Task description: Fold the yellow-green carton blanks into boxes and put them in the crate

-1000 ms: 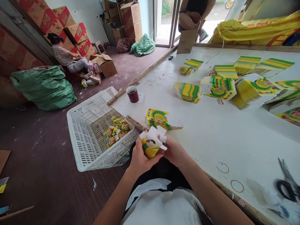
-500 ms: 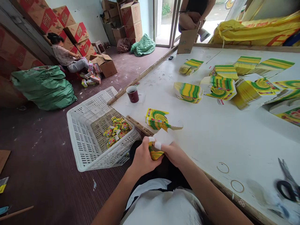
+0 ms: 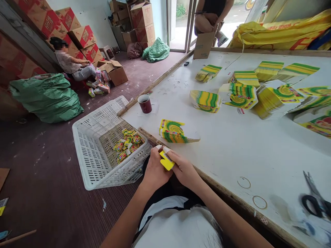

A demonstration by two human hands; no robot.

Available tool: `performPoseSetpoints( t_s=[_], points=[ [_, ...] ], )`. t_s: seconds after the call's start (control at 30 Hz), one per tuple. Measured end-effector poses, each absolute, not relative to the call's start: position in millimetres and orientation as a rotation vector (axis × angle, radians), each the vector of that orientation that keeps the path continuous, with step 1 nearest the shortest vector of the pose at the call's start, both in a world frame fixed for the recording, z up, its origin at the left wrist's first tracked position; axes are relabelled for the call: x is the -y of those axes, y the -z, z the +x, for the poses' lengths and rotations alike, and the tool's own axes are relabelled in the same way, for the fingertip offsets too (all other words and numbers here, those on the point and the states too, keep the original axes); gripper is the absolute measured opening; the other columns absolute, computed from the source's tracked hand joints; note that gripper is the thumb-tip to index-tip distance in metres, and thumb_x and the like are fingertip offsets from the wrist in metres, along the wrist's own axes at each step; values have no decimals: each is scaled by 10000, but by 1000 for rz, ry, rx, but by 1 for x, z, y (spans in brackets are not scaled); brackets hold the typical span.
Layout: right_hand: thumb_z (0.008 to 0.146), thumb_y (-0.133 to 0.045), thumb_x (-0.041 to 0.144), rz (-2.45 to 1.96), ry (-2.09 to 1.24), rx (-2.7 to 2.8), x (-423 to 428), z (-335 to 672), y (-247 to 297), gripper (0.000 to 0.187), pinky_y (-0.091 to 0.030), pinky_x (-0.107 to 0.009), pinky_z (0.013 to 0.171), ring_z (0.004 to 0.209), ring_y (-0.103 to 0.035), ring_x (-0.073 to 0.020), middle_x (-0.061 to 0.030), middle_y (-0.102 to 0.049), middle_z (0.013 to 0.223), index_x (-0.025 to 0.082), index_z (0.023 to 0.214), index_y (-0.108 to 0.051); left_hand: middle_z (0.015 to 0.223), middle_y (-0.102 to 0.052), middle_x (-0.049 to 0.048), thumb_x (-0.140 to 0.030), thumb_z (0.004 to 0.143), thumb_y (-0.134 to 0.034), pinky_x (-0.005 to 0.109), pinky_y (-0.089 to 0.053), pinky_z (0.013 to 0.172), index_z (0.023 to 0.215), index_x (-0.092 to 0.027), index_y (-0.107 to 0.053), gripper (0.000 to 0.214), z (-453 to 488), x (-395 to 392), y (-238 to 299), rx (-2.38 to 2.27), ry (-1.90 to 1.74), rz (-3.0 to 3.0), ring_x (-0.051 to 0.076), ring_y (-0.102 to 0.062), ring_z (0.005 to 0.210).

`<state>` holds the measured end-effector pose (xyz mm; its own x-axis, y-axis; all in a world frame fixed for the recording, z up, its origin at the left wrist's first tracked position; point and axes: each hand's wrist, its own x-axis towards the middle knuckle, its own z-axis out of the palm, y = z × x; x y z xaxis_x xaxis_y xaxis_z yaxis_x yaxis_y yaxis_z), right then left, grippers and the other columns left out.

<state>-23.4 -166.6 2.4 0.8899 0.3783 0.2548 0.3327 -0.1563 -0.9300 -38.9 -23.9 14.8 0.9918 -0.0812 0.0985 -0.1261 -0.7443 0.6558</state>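
Both hands meet at the near edge of the white table (image 3: 232, 148), closed around a small yellow folded carton (image 3: 167, 161). My left hand (image 3: 154, 169) grips it from the left, my right hand (image 3: 183, 167) from the right, with taped fingertips on top. Just beyond the hands lies a short stack of flat yellow-green carton blanks (image 3: 172, 131). To the left, on the floor, a white plastic crate (image 3: 103, 144) holds several finished small cartons (image 3: 128, 144).
A dark red mug (image 3: 144, 103) stands near the table's left edge. More stacks of blanks (image 3: 207, 100) cover the far right. Black scissors (image 3: 314, 201) lie at the right. One person (image 3: 69, 63) sits on the floor among boxes; another person (image 3: 210, 17) sits by the doorway. A green sack (image 3: 46, 98) lies left.
The carton's white flaps were open a second ago; my hands have folded them in, and the carton now shows a shut yellow face. The view shifted slightly.
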Motion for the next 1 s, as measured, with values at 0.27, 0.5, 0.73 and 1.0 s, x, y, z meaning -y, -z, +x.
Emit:
performPoseSetpoints(
  t_s=[0.27,0.5,0.73,1.0],
  points=[
    [951,-454,199,-1870,25,708,184,-12,7,445,-452,-431,1074,1409,-372,-256,-142,-391,1530,254,1391,-492,1017,-662,74,-291,701,-715,403,-541,832,1092,-199,-514,449,-38,4,-43,130,-13,2460,257,-653,949],
    [924,-552,289,-1803,-193,849,208,2,-8,182,-502,-422,995,1292,-526,-274,-165,-547,1370,219,1053,-661,1014,-705,64,-248,624,-778,395,-531,839,1073,-198,-588,491,-31,2,-59,189,120,2450,260,-667,942],
    [918,-503,204,-1785,-70,709,186,-13,0,310,-359,-545,1112,1449,-282,-292,-212,-318,1507,211,1223,-452,1001,-688,102,-315,700,-718,409,-536,821,1072,-166,-582,423,-32,8,-55,214,11,2501,277,-661,936],
    [942,-464,323,-1732,-179,585,183,-16,-5,594,-350,-498,1137,1403,-365,-265,-175,-357,1517,209,1469,-214,1023,-671,89,-299,720,-710,397,-532,826,1106,-172,-555,435,-36,11,-52,184,-18,2485,262,-652,949]
  ],
)
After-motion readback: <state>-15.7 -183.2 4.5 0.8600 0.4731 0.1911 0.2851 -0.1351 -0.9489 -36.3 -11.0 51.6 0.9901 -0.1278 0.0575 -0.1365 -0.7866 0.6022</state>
